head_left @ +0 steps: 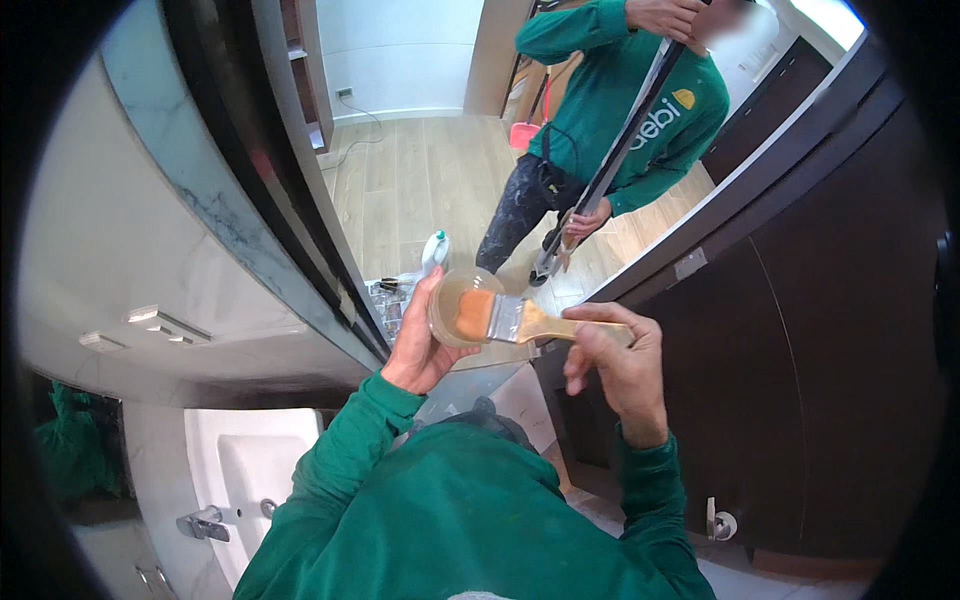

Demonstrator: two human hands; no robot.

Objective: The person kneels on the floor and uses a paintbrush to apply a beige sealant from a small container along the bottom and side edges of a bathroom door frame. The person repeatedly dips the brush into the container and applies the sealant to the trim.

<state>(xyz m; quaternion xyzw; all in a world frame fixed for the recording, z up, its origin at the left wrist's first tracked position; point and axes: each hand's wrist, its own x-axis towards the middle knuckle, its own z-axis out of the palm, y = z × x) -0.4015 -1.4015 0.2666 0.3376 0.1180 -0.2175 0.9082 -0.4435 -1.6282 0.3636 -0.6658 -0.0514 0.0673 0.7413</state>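
My left hand (pixel 418 340) is closed round a round, see-through plastic tub (pixel 447 300) in front of my chest. A flat paintbrush (pixel 538 323) with a pale wooden handle, a metal band and orange-tan bristles is gripped by its handle in my right hand (pixel 627 362). Its bristles lie over or in the tub's mouth; whether they touch what is inside I cannot tell. Some of the tub's contents are hidden behind the bristles.
Beyond the doorway a co-worker (pixel 640 130) in green holds a long dark strip (pixel 625 150). A dark door (pixel 780 380) stands at my right, a white sink (pixel 265 465) at my left. A white bottle (pixel 434 252) and a red dustpan (pixel 524 135) are on the wooden floor (pixel 400 190).
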